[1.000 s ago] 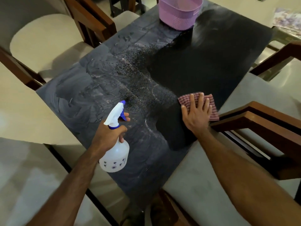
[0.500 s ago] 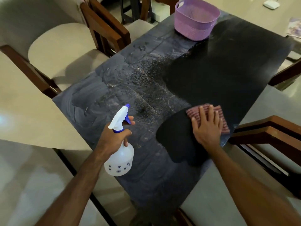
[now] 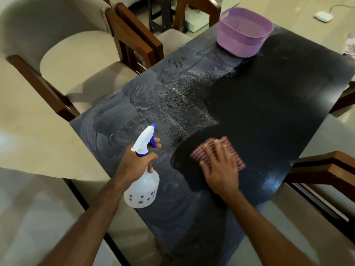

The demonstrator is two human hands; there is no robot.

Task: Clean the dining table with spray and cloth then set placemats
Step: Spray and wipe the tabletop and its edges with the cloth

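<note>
At the far left a cushioned dining chair (image 3: 63, 60) with a dark wooden frame stands pushed up to the long edge of the worktop (image 3: 278, 96), and a second chair (image 3: 169, 35) sits just beyond it. The worktop is dark and glossy; its left half is grey with dried smears and swirl marks, and a band of fine droplets (image 3: 184, 104) runs through the middle, while the right half looks black and wet.

The left hand (image 3: 136, 160) is wrapped round the neck of a white spray bottle (image 3: 143, 186), one finger curled on the blue trigger, nozzle aimed toward the far side of the worktop. The bottle is tilted, its round body held above the near left part of the worktop.

Just right of it, the right hand (image 3: 221, 169) lies flat with spread fingers on a red checked cloth (image 3: 204, 151), pressing it down onto the worktop at the border between the droplets and the black patch. Hand and cloth are blurred.

At the far end a lilac plastic basket (image 3: 244, 31) stands on the worktop. At the right edge, the wooden arm of another chair (image 3: 322, 169) shows. On the floor at top right lies a small white device (image 3: 323, 16) with a cable.
</note>
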